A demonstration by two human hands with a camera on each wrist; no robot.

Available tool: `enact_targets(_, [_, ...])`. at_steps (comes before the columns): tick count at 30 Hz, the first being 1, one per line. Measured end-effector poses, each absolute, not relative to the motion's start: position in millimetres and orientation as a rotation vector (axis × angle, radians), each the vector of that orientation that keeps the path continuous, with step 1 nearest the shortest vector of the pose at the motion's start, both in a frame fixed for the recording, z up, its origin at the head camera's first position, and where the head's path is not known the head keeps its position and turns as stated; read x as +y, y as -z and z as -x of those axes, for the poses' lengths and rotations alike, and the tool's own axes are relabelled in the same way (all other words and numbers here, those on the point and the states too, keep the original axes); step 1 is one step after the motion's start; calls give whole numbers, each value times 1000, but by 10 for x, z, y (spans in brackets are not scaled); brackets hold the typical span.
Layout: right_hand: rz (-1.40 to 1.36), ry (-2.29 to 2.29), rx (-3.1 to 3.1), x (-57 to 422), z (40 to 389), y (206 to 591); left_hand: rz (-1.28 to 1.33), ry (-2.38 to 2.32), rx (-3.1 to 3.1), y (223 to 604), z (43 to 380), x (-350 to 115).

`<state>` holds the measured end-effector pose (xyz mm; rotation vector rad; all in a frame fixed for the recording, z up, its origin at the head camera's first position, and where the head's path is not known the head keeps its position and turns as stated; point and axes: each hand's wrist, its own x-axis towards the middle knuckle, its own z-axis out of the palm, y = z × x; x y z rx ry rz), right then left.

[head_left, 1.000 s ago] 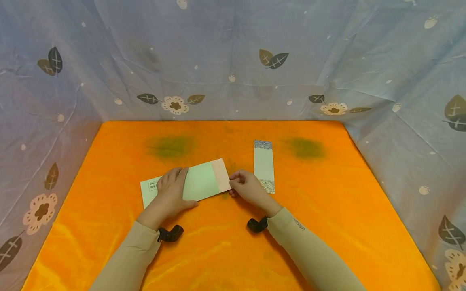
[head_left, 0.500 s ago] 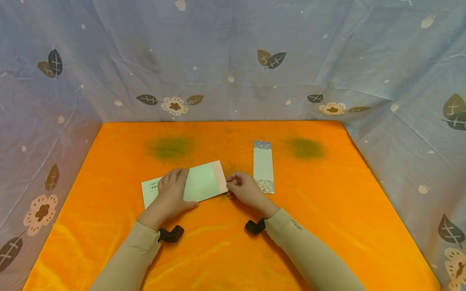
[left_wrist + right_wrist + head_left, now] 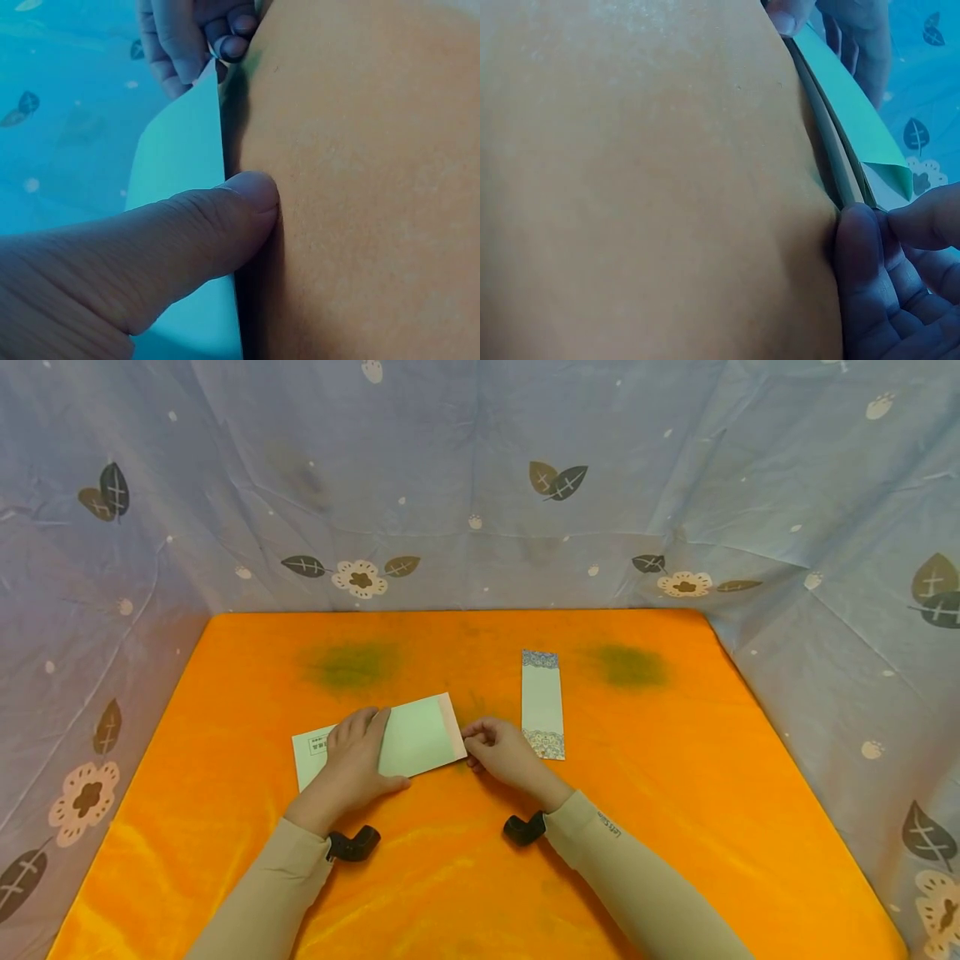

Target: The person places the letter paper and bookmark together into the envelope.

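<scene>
A pale green paper envelope (image 3: 416,737) lies slanted on the orange cloth, with a boxed print at its left end. My left hand (image 3: 347,766) grips it across its width, fingers at the far edge and thumb (image 3: 202,232) at the near edge. From its right end shows a narrow band of pale pink paper (image 3: 452,727). My right hand (image 3: 508,752) pinches this end at its near corner between thumb and fingertips. In the right wrist view the envelope's green upper layer (image 3: 851,112) lifts and curls at the mouth, with a pale edge beneath it.
A long white paper slip (image 3: 542,697) with blue patterned ends lies just beyond my right hand. Orange cloth (image 3: 645,843) covers the table. A grey-blue flowered curtain (image 3: 480,460) hangs along the back and both sides. Each wrist carries a black mount (image 3: 354,843).
The pink band at the envelope's right end has become narrower. My right hand has moved slightly left with it, while my left hand stays nearly still.
</scene>
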<state>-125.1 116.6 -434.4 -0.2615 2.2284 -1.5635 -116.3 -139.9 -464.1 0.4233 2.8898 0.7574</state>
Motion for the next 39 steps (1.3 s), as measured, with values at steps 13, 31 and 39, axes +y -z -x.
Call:
enact_targets(13, [347, 1510, 2270, 1185, 1273, 4422, -432, -747, 2911, 4638, 1161, -1374])
enact_targets(31, [380, 1359, 2383, 1175, 1354, 4660, -488, -738, 2922, 4627, 1153, -1391])
enact_targets(39, [348, 1323, 2503, 1314, 1393, 4631, -471, -743, 2902, 4595, 1149, -1395])
